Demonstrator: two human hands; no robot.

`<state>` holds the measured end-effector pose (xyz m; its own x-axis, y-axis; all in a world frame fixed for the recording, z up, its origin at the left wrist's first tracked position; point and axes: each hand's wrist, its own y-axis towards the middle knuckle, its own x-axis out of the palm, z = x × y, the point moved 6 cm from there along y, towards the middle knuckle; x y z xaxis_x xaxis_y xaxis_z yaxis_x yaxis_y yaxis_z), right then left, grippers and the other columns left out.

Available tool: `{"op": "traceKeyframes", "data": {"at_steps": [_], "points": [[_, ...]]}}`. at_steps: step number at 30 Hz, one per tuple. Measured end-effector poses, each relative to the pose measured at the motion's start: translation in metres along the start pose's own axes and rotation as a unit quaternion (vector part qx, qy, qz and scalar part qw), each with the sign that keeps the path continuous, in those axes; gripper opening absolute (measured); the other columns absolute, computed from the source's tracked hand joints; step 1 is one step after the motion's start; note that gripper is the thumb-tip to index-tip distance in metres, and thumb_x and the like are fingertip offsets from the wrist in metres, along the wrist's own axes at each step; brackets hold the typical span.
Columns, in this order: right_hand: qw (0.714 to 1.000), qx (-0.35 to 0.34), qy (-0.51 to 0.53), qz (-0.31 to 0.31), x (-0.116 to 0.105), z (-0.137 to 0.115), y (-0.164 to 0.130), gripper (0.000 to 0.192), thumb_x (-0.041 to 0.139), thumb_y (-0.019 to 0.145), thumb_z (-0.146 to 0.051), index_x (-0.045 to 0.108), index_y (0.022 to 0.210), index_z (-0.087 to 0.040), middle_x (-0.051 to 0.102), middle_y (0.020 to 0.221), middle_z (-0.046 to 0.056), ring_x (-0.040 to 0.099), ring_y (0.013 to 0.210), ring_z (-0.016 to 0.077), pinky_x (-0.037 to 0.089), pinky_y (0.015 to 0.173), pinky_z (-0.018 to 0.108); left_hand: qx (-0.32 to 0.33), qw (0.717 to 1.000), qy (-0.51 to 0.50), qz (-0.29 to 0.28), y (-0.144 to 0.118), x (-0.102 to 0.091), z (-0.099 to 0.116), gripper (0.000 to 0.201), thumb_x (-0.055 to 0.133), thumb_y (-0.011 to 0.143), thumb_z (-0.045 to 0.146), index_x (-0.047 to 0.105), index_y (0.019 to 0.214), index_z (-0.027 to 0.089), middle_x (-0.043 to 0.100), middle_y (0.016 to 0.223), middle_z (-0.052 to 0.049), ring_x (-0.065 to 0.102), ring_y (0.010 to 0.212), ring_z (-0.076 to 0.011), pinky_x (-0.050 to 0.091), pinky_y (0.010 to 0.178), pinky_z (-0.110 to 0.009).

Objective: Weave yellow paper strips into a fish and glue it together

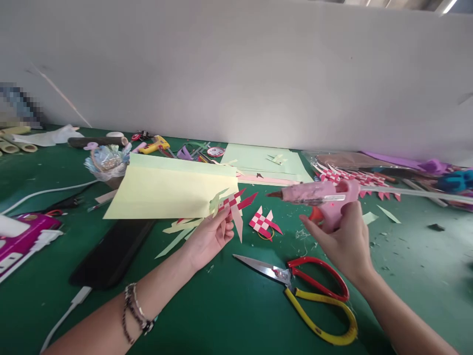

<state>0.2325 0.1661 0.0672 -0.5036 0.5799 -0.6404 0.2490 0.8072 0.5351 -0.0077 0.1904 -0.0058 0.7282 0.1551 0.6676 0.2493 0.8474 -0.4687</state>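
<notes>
My left hand point(212, 234) pinches a woven paper fish point(231, 201) in red and pale pink strips, its loose ends sticking out to the right. In my right hand point(349, 241) is a pink hot glue gun point(314, 193), its nozzle pointing left toward the woven piece but apart from it. A long clear glue stick runs out of its back. Between the hands a second woven paper fish point(262, 223) lies on the table with a small yellow ring by it. Below it rest open scissors point(288, 278) with one red and one yellow handle.
Pale yellow card sheets point(173, 190) and paper strips point(181, 236) lie left of centre. A black phone point(111, 254) is plugged in at left. More woven fish point(351, 176) lie back right, and a yellow glue gun point(155, 144) back left. A grey partition point(236, 74) stands behind.
</notes>
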Motion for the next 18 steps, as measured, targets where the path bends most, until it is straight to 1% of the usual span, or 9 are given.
{"op": "traceKeyframes", "data": {"at_steps": [2,4,9,11,14,16,18], "points": [[1.0,-0.015,0.014,-0.015,0.01,-0.001,-0.009,0.049,0.065,0.061,-0.056,0.029,0.073,-0.024,0.038,0.044,-0.01,0.035,0.035,0.0083,0.028,0.034,0.021,0.006,1.0,0.008,-0.007,-0.001,0.001,-0.001,0.016,0.071,0.072,0.025,0.062,0.08,0.014,0.054,0.061,0.006,0.046,0.046,-0.0008,0.039,0.045,-0.013],[0.999,-0.035,0.019,-0.019,0.015,-0.002,-0.016,0.046,0.066,0.063,-0.051,0.031,0.071,-0.023,0.041,0.043,-0.009,0.037,0.035,0.0075,0.03,0.034,0.02,0.008,1.0,0.02,-0.014,-0.001,0.002,-0.002,0.018,0.072,0.071,0.027,0.061,0.077,0.014,0.053,0.06,0.006,0.045,0.046,-0.0008,0.039,0.046,-0.013],[0.994,-0.104,0.018,0.002,0.015,-0.011,-0.022,0.037,0.063,0.069,-0.044,0.034,0.06,-0.022,0.038,0.038,-0.009,0.032,0.032,0.0054,0.026,0.031,0.019,-0.005,0.999,0.045,-0.02,-0.004,0.0,-0.007,0.019,0.07,0.073,0.03,0.059,0.079,0.016,0.053,0.062,0.006,0.045,0.049,-0.0024,0.041,0.05,-0.015],[0.99,-0.138,0.025,-0.001,0.016,-0.015,-0.024,0.038,0.061,0.072,-0.04,0.034,0.053,-0.021,0.036,0.035,-0.008,0.03,0.031,0.0051,0.025,0.03,0.019,-0.008,0.998,0.048,-0.028,-0.005,0.001,-0.009,0.019,0.07,0.073,0.03,0.059,0.08,0.016,0.053,0.062,0.006,0.045,0.05,-0.0025,0.042,0.051,-0.015],[0.984,-0.177,0.032,-0.009,0.015,-0.019,-0.026,0.045,0.06,0.074,-0.034,0.029,0.043,-0.021,0.031,0.032,-0.007,0.028,0.033,0.0055,0.025,0.031,0.02,-0.011,0.998,0.048,-0.035,-0.007,0.003,-0.011,0.02,0.071,0.072,0.03,0.06,0.081,0.015,0.051,0.06,0.006,0.044,0.049,-0.0021,0.042,0.052,-0.016],[0.983,-0.178,0.034,-0.009,0.014,-0.018,-0.027,0.046,0.061,0.073,-0.032,0.029,0.041,-0.021,0.03,0.034,-0.006,0.032,0.035,0.007,0.028,0.034,0.02,-0.014,0.998,0.048,-0.032,-0.008,0.004,-0.011,0.02,0.071,0.072,0.029,0.06,0.08,0.015,0.05,0.059,0.007,0.043,0.048,-0.0019,0.041,0.052,-0.016],[0.984,-0.176,0.037,-0.011,0.013,-0.017,-0.028,0.043,0.061,0.072,-0.032,0.033,0.041,-0.021,0.034,0.037,-0.005,0.037,0.038,0.0087,0.032,0.037,0.021,-0.013,0.998,0.048,-0.03,-0.008,0.004,-0.011,0.019,0.071,0.072,0.03,0.06,0.08,0.016,0.05,0.059,0.007,0.044,0.049,-0.0018,0.041,0.052,-0.015]]}}
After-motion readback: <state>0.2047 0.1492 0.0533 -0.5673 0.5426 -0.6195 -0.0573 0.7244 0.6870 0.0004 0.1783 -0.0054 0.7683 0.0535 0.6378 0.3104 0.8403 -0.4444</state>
